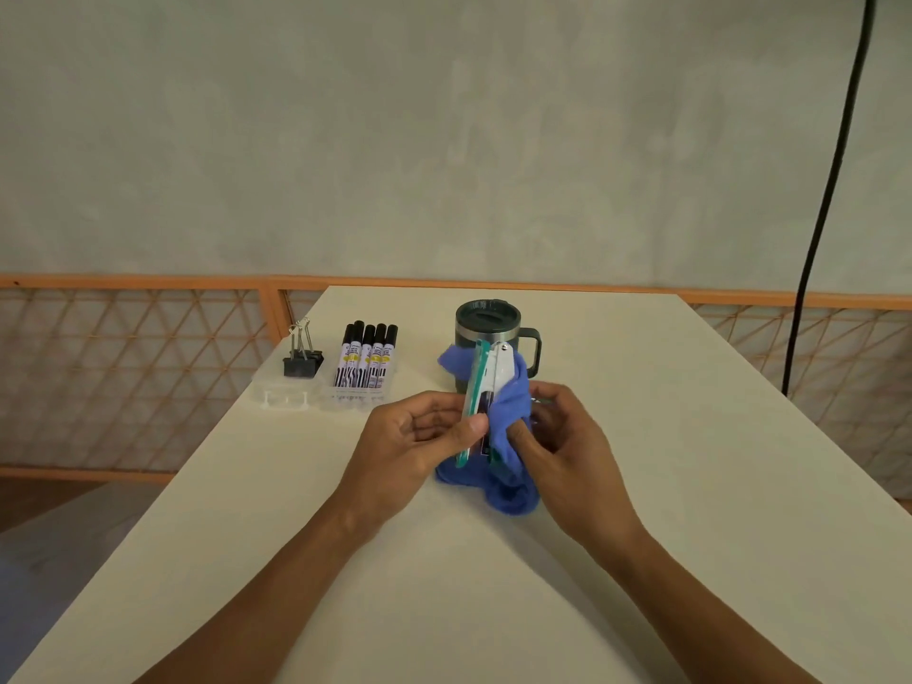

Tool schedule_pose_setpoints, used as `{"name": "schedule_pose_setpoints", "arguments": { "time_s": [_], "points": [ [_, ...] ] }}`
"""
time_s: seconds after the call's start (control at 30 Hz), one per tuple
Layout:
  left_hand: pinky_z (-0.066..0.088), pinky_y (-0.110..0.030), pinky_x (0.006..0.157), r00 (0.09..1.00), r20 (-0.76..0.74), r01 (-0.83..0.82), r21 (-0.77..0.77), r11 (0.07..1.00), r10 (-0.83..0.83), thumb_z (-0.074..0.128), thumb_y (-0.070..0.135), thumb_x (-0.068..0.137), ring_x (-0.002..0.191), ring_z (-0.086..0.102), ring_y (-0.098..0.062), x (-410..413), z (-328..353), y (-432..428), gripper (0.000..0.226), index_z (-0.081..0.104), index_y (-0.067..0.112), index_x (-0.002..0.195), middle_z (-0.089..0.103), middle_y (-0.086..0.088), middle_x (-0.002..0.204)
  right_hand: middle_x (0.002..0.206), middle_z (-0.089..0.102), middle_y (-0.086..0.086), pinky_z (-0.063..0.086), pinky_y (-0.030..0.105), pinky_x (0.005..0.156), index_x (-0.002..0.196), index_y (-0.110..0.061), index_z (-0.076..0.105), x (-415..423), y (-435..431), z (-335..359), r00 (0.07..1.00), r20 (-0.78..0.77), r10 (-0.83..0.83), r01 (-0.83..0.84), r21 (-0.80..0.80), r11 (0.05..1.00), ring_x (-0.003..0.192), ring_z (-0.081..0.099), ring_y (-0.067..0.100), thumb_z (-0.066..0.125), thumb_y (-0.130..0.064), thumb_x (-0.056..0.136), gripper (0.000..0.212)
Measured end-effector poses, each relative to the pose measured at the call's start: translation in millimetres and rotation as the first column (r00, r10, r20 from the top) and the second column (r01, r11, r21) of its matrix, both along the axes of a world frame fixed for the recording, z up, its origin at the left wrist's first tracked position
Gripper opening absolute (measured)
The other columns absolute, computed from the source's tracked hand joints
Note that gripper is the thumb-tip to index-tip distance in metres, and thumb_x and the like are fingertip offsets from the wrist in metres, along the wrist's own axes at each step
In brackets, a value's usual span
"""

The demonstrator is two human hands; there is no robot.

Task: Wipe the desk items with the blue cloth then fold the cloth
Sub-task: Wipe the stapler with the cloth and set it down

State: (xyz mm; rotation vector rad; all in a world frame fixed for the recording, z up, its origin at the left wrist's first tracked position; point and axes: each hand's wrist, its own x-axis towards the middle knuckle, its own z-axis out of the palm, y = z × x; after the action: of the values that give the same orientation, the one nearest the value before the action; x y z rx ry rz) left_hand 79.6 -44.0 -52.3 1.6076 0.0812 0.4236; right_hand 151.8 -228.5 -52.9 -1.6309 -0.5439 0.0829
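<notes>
My left hand (414, 441) pinches a teal and white stapler (486, 387), held on end above the white desk (641, 486). The blue cloth (508, 427) is wrapped around the stapler's right side and hangs below it. My right hand (567, 436) grips the cloth against the stapler, thumb pressing into the fabric. Behind them stands a dark green mug (488, 328) with a lid and a handle pointing right; its lower half is hidden by the cloth and stapler.
Several black-capped markers (367, 357) stand in a clear tray at the back left. Black binder clips (302, 360) sit in another clear tray beside them. An orange lattice railing (138, 367) lies beyond the desk, and a black cable (829, 190) hangs at the right.
</notes>
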Motion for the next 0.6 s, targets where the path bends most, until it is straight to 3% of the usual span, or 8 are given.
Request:
{"name": "schedule_pose_setpoints", "arguments": {
  "time_s": [0.13,0.3,0.37,0.5,0.6],
  "points": [
    [0.063,-0.031,0.092,1.000,-0.023,0.001,-0.078,0.997,-0.003,0.081,0.023,0.089,0.104,0.079,-0.024,-0.1,1.5,-0.8,0.034,0.078,0.010,0.121,0.082,-0.008,0.112,0.091,0.082,-0.005,0.062,0.047,0.086,0.124,-0.025,0.065,-1.7,0.8,2.5,0.998,-0.050,0.043,-0.044,-0.023,0.999,0.087,0.079,0.019,0.066,-0.014,0.103,0.024],
    [0.058,-0.018,0.076,0.996,-0.071,-0.065,-0.103,0.993,0.058,0.076,0.018,0.097,0.092,0.080,-0.015,-1.3,6.9,0.6,0.021,0.079,0.012,0.117,0.084,-0.005,0.105,0.119,0.080,0.002,0.062,0.044,0.095,0.135,-0.016,0.058,-1.7,-5.4,6.8,0.945,-0.201,0.258,-0.232,0.145,0.962,0.108,0.078,0.026,0.070,0.002,0.098,0.043],
    [0.058,-0.017,0.076,0.995,-0.079,-0.064,-0.086,0.994,0.057,0.076,0.020,0.097,0.093,0.080,-0.015,-1.4,8.8,0.7,0.022,0.079,0.012,0.118,0.084,-0.004,0.105,0.117,0.080,0.000,0.064,0.041,0.091,0.132,-0.016,0.060,-1.0,-5.8,8.1,0.954,-0.203,0.220,-0.197,0.130,0.972,0.106,0.078,0.023,0.074,0.001,0.095,0.043],
    [0.060,-0.023,0.080,0.996,-0.087,-0.021,-0.033,0.999,0.018,0.078,0.028,0.092,0.096,0.080,-0.022,-1.3,9.1,-1.8,0.030,0.079,0.012,0.117,0.083,-0.007,0.104,0.102,0.083,-0.002,0.063,0.036,0.081,0.115,-0.020,0.069,3.0,-3.2,7.2,0.985,-0.169,0.044,-0.026,0.105,0.994,0.093,0.080,0.020,0.073,-0.012,0.099,0.018],
    [0.060,-0.021,0.077,0.996,-0.087,-0.033,-0.069,0.997,0.027,0.078,0.023,0.094,0.094,0.080,-0.020,-1.2,9.0,-1.9,0.026,0.079,0.011,0.117,0.083,-0.008,0.103,0.107,0.082,-0.005,0.063,0.035,0.084,0.117,-0.020,0.069,3.8,-2.2,6.6,0.983,-0.173,0.057,-0.035,0.130,0.991,0.099,0.079,0.018,0.073,-0.013,0.099,0.019]
  ]
}}
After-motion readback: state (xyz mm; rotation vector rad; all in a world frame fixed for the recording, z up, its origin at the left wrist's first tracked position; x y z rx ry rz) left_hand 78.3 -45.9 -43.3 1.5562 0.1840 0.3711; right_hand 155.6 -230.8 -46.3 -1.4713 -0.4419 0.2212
